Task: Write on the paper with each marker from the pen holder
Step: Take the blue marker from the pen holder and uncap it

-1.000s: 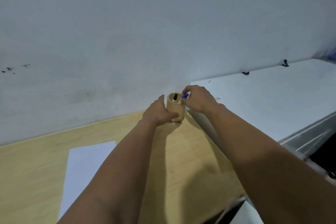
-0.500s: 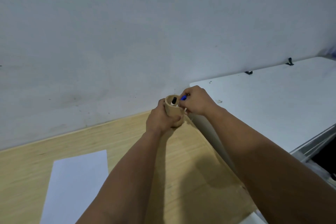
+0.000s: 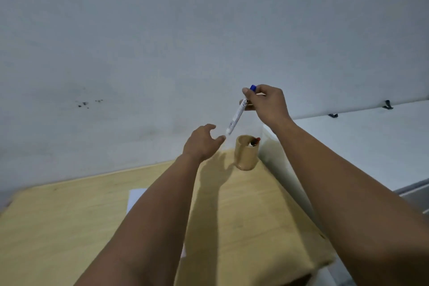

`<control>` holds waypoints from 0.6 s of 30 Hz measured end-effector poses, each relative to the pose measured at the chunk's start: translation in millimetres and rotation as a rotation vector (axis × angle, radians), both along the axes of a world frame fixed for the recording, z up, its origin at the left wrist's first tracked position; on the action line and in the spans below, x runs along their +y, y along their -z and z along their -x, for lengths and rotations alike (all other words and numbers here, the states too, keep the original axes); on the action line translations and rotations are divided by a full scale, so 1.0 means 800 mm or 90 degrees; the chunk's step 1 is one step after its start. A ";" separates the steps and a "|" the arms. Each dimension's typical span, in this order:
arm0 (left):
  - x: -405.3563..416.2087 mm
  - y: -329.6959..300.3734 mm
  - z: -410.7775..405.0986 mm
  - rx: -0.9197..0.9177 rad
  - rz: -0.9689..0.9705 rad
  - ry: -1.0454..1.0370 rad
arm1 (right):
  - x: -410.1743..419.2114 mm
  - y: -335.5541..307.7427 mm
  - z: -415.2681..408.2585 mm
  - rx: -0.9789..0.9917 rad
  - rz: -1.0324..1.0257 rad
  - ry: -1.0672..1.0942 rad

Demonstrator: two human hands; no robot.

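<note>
My right hand (image 3: 267, 105) holds a white marker with a blue cap (image 3: 238, 115) near its capped top, lifted above the wooden pen holder (image 3: 246, 154). The marker hangs slanted, its lower end just above and left of the holder. My left hand (image 3: 202, 144) hovers open to the left of the holder, fingertips close to the marker's lower end without touching the holder. Inside the holder a red-tipped marker (image 3: 255, 141) and a dark one show at the rim. The white paper (image 3: 135, 197) lies on the wooden table, mostly hidden under my left forearm.
The wooden table (image 3: 58, 227) runs along a grey-white wall (image 3: 162, 53). A white table (image 3: 371, 146) adjoins on the right, with small black clips (image 3: 387, 104) at its back edge. The pen holder stands at the wooden table's far right corner.
My right hand has pulled the blue-capped marker up out of the holder. My left hand has let go of the holder and opened. The camera view shifted.
</note>
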State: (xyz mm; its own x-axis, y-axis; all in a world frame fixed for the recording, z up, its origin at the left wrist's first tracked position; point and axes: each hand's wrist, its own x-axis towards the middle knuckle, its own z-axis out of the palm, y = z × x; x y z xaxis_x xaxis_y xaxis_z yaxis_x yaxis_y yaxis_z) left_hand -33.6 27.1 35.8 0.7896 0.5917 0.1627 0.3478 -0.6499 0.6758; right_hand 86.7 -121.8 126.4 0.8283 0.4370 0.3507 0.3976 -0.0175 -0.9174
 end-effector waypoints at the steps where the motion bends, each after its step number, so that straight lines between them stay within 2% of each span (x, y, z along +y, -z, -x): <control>1: 0.006 -0.011 0.019 -0.013 -0.006 -0.015 | 0.005 -0.001 0.022 0.024 -0.019 -0.030; 4: 0.027 -0.033 0.078 -0.049 -0.039 -0.057 | 0.025 0.015 0.090 0.123 0.005 -0.124; 8: 0.055 -0.036 0.161 -0.075 -0.001 -0.125 | 0.062 0.049 0.164 0.182 0.205 -0.252; 10: 0.066 -0.031 0.201 -0.094 0.047 -0.149 | 0.078 0.060 0.193 0.167 0.271 -0.331; 13: 0.080 -0.028 0.250 -0.076 0.069 -0.174 | 0.100 0.067 0.227 0.125 0.263 -0.415; 18: 0.100 -0.020 0.290 -0.106 0.136 -0.143 | 0.138 0.076 0.265 0.124 0.230 -0.467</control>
State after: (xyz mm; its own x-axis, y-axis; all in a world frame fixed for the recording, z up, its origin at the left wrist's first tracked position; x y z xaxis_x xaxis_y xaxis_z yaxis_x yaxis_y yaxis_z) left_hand -266.0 106.9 51.5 0.6086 0.7825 0.1319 0.3394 -0.4069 0.8481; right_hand -125.3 -11.2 65.3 0.3220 0.9461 -0.0344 0.2578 -0.1226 -0.9584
